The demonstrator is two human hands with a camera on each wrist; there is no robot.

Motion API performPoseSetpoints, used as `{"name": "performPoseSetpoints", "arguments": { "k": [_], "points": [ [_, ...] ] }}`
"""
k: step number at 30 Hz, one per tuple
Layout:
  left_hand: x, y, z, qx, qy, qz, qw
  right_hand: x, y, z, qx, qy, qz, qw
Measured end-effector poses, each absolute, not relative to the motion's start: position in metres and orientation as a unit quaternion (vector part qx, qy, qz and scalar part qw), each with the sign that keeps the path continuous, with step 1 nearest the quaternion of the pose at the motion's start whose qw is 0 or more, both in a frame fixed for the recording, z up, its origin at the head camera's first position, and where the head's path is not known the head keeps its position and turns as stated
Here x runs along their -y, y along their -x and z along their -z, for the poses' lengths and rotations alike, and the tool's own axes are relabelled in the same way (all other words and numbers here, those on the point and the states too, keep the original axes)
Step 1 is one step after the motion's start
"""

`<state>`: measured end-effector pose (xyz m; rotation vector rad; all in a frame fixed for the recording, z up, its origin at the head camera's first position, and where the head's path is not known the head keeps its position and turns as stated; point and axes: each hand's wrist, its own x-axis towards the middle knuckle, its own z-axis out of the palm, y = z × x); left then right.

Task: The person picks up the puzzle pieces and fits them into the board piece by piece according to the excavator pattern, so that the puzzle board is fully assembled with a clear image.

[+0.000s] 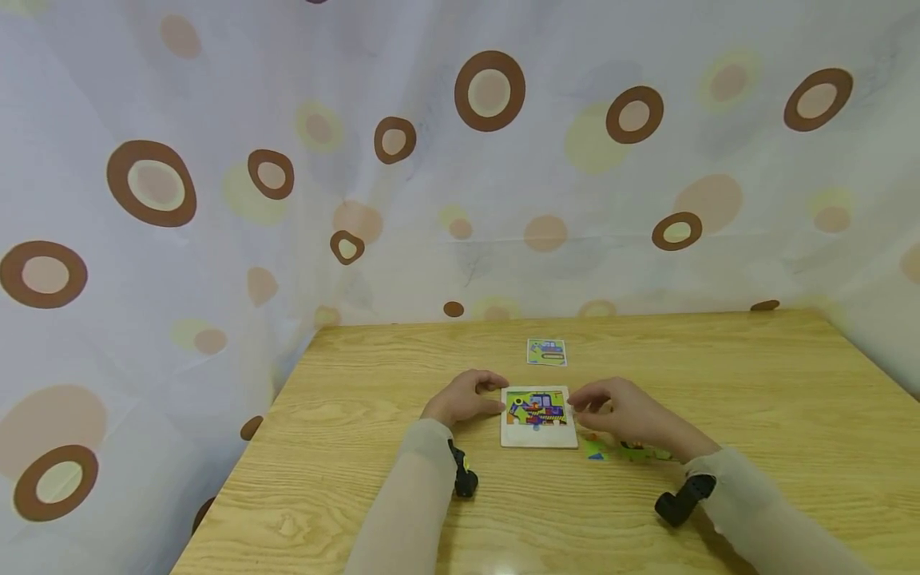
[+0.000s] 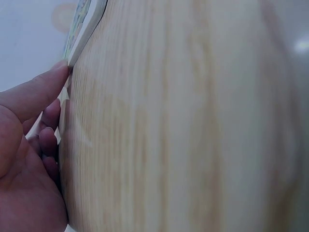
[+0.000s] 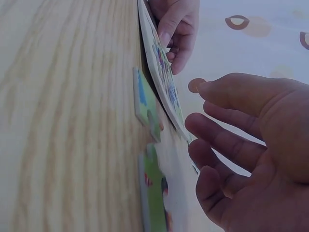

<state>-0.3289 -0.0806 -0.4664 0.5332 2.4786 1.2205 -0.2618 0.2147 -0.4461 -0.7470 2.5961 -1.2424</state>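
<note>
A white-framed jigsaw puzzle board lies on the table, with a blue and purple digger picture filling its upper part and bare white below. My left hand is at the board's left side; in the left wrist view its thumb touches the frame's edge. Beside the right edge, my right hand hovers with loosely bent fingers and nothing between them. Loose puzzle pieces lie below that hand: a green and blue piece and a green piece.
Behind the board lies a small picture card with a similar digger. The wooden table meets a patterned cloth at the back and left. Each wrist carries a black camera.
</note>
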Motion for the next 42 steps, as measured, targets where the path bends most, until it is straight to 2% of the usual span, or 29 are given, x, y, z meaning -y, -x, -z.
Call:
{"name": "performPoseSetpoints", "arguments": {
  "k": [12, 27, 42],
  "points": [
    [0.082, 0.324, 0.461, -0.871, -0.193, -0.425, 0.157, -0.225, 0.25, 0.447, -0.908, 0.229, 0.346, 0.061],
    [0.084, 0.322, 0.461, -0.871, -0.195, -0.423, 0.159, -0.231, 0.237, 0.449, -0.908, 0.236, 0.332, 0.096],
    [0.081, 0.324, 0.461, -0.87, -0.202, -0.422, 0.155, -0.231, 0.235, 0.454, -0.9, 0.234, 0.356, 0.095]
  ]
}}
